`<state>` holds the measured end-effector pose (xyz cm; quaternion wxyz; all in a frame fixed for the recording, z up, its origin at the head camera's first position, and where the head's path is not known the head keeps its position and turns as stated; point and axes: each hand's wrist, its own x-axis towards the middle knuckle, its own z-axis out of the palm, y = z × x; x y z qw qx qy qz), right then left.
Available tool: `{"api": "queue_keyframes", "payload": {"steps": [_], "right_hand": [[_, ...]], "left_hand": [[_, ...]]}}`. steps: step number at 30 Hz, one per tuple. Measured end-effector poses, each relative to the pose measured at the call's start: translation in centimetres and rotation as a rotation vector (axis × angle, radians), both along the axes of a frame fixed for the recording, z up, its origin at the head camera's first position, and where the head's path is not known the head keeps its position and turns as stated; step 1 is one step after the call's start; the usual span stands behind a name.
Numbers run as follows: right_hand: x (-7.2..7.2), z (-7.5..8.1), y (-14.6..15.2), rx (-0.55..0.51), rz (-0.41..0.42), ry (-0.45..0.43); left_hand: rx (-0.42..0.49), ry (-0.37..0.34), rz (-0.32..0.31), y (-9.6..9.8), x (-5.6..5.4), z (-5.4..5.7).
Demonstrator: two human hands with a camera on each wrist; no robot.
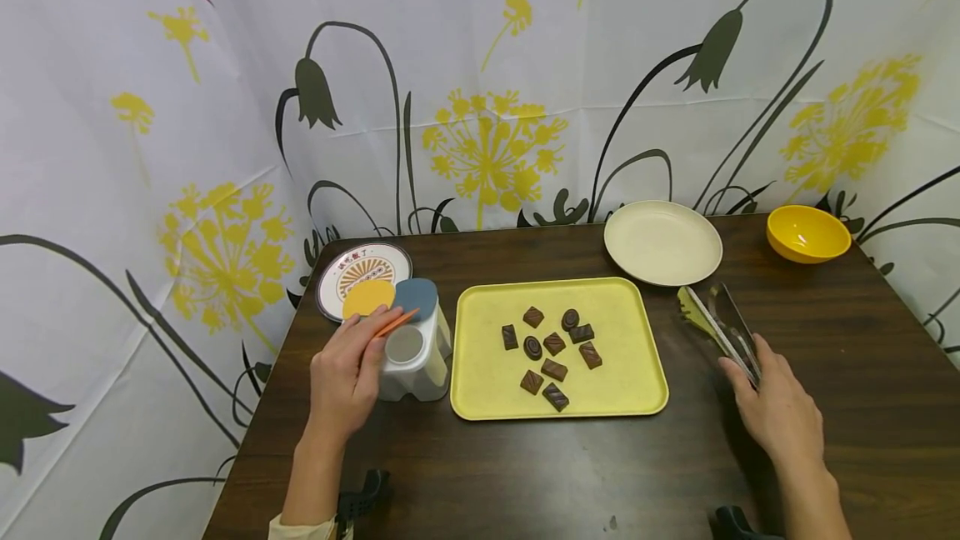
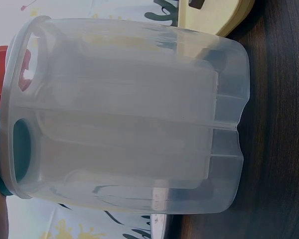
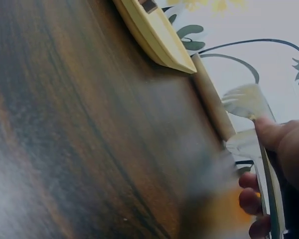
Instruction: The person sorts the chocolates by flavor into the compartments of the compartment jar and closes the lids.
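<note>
Tongs right of the tray are gripped by the right hand; left of it, the left hand pinches an orange lid.

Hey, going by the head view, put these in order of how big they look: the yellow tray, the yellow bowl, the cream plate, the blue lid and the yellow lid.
1. Yellow tray
2. Cream plate
3. Yellow bowl
4. Blue lid and yellow lid: too alike to rank

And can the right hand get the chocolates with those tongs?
Probably yes: the right hand holds the tongs beside the yellow tray, and only its low rim stands before the chocolates.
</note>
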<state>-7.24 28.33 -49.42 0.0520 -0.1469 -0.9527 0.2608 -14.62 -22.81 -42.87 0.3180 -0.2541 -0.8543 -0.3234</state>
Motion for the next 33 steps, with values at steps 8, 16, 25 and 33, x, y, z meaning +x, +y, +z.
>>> {"api": "queue_keyframes", "payload": {"steps": [8, 16, 25, 33], "right_hand": [[-0.1, 0.8, -0.6, -0.019, 0.136, 0.074], [-0.3, 1.6, -2.1, -0.049, 0.261, 0.076], [-0.1, 1.5, -3.8, -0.055, 0.421, 0.143], [-0.1, 1.4, -4.6, -0.068, 0.48, 0.107]], "left_hand": [[0.0, 0.001, 0.001, 0.0, 0.0, -0.1], [0.006, -0.005, -0.005, -0.1, 0.0, -0.1], [0.008, 0.003, -0.005, 0.0, -0.1, -0.1], [0.011, 0.006, -0.008, 0.0, -0.1, 0.0]]}}
